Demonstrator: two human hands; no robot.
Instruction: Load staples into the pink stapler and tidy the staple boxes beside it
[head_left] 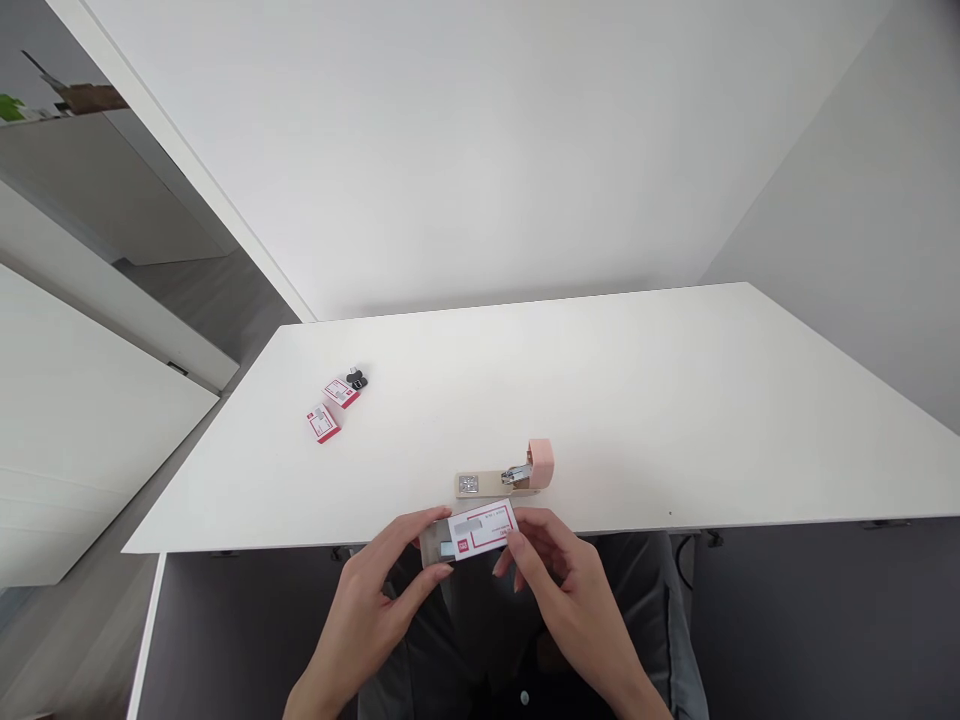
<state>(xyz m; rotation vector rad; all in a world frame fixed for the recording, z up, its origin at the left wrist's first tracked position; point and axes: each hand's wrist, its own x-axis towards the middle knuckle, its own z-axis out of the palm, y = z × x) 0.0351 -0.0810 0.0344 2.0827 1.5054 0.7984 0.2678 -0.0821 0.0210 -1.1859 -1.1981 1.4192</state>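
1. the white-and-red box [484, 528] is held at the near edge of the bench [675, 400].
2. its protruding tray [433, 543] is pinched by the left hand's [375, 580] grip.
3. its other end is pinched by the right hand's [561, 580] grip.
4. an opened stapler [487, 485] is seen just beyond.
5. two smaller boxes [322, 423] are placed far left.

box [484, 530], before stapler [486, 485]: fine print unreadable
left hand [382, 575], right hand [559, 575]: forearms cut off
black bits [358, 379], left beyond stapler: too small
green thing [10, 107], far left: cut off
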